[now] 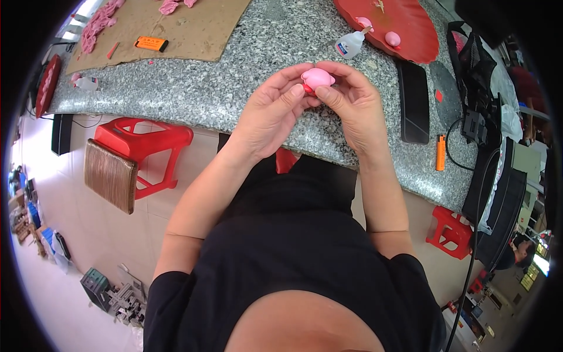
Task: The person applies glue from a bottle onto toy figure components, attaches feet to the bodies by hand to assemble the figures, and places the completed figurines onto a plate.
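above granite, left hand and right hand curl inward, pinching a pink piece.

Red stools stand on a pale tiled floor.

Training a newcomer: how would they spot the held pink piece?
At the speckled grey table, find where left hand and right hand meet. Between them is a rounded pink piece. Unlike the pink lumps on the red tray, it's held, with red showing alongside.
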Available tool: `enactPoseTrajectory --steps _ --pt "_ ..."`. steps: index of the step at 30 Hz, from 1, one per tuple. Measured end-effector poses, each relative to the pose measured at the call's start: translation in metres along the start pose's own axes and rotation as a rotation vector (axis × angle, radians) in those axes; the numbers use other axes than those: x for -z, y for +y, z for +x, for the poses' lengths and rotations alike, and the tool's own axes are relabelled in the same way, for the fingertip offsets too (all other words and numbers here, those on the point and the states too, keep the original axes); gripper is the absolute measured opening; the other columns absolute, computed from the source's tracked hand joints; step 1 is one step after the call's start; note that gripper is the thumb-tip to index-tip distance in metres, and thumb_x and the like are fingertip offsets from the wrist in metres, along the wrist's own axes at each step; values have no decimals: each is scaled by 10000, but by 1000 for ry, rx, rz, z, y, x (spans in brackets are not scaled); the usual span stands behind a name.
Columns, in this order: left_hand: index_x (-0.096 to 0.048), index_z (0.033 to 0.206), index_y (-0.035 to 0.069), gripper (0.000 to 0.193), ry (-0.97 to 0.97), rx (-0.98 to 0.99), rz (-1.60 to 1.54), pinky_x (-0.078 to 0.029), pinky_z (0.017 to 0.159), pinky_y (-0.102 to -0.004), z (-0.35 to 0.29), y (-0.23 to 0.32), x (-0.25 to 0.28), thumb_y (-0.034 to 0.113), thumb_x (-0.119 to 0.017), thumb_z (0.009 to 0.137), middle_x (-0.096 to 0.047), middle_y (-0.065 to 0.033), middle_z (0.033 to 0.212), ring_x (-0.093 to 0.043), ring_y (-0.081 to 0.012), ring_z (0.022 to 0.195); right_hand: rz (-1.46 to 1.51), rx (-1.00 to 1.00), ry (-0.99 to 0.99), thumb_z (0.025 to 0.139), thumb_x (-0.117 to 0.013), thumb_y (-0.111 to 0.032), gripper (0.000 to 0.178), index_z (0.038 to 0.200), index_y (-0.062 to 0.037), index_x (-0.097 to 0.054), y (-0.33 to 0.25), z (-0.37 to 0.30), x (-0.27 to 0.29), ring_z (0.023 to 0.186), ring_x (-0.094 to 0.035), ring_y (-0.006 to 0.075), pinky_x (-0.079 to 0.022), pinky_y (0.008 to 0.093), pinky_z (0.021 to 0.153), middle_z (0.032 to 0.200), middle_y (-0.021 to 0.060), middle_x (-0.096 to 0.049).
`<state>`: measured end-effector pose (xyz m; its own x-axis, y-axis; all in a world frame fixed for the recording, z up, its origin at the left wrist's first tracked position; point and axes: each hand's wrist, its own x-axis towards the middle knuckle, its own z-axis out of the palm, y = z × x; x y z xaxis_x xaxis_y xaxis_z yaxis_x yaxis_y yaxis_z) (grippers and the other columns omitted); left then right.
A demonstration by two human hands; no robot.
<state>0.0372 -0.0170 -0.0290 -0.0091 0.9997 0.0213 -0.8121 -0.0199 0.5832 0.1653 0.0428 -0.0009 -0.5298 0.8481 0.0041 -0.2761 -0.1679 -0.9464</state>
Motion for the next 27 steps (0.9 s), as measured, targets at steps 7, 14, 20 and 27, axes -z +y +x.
enactPoseTrajectory --steps 7,14,20,27 --pt "-459 1112 -5 311 90 -36 80 -411 860 -286 -1 0 -5 53 -551 820 -555 -110 1038 -525 -175 986 -63 -37 -21 723 -646 0 377 1073 18 -505 0 -3 -1 893 -547 134 -467 248 777 994 86 -556" --pt "-455 1073 -12 311 123 -54 208 -442 841 -268 -12 2 -10 -15 -573 785 -558 -112 1011 -531 -163 973 94 -129 -67 702 -664 9 396 1072 15 -523 -6 -10 5 875 -548 141 -468 248 787 938 67 -541" --pt "-469 1074 -31 329 19 -185 347 -445 855 -280 -14 8 -9 -57 -577 765 -515 -106 1049 -528 -173 975 -26 75 -147 697 -659 25 326 1009 20 -564 3 -10 5 927 -532 159 -461 264 809 1005 81 -502" --pt "-522 1051 -32 314 -10 -306 620 -447 829 -273 -12 7 1 -42 -597 746 -504 -103 1030 -536 -172 934 -13 116 -126 658 -676 61 319 958 24 -575 10 -9 7 940 -518 168 -449 278 832 1025 89 -484"
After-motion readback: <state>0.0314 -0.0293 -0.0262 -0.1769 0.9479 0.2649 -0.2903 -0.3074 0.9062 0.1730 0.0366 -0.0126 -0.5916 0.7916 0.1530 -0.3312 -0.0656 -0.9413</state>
